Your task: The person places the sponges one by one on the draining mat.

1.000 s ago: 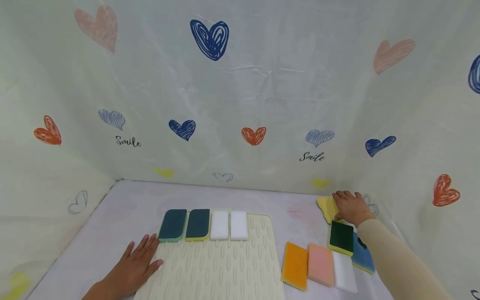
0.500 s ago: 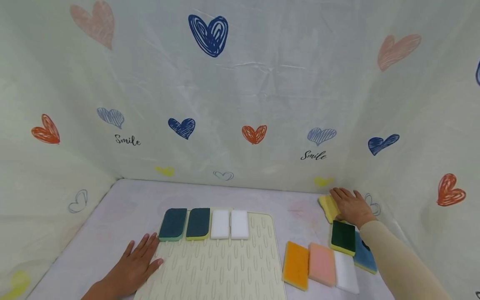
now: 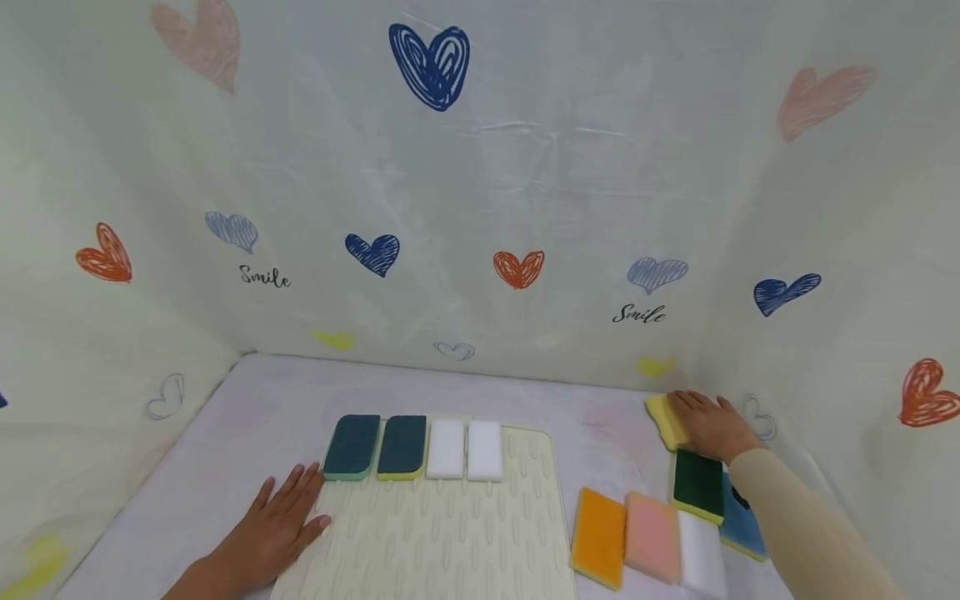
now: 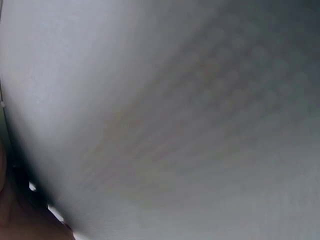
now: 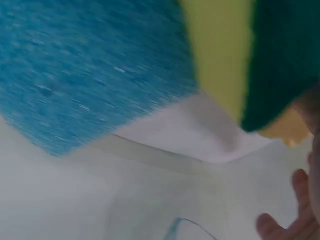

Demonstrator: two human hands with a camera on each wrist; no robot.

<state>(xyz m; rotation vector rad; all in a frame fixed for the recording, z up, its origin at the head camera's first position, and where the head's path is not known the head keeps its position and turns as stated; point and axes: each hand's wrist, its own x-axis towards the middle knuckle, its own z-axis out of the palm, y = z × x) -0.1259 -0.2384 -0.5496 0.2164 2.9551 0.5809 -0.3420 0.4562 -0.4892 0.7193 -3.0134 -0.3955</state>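
My left hand [image 3: 262,529] lies flat with its fingers straight, beside the left edge of a cream ribbed mat [image 3: 420,542]. Along the mat's far edge stand two dark teal scouring sponges [image 3: 352,446] and two white sponges [image 3: 446,450] in a row. At the far right my right hand [image 3: 708,425] rests over the right side of a yellow sponge [image 3: 663,421], its thumb hidden in the head view. A green-topped scouring sponge [image 3: 697,483] lies just below that hand. In the right wrist view, two fingers [image 5: 301,187] stretch out, spread apart.
Near the mat's right side lie an orange sponge [image 3: 600,533], a pink sponge [image 3: 652,533] and a white sponge [image 3: 701,554]. Partly under the right forearm is a blue sponge [image 3: 742,525]. A heart-printed curtain [image 3: 570,208] encloses the table's back and sides.
The head view has shifted slightly. My right hand has come a little nearer over the yellow sponge. The left hand and the row on the mat stay put.
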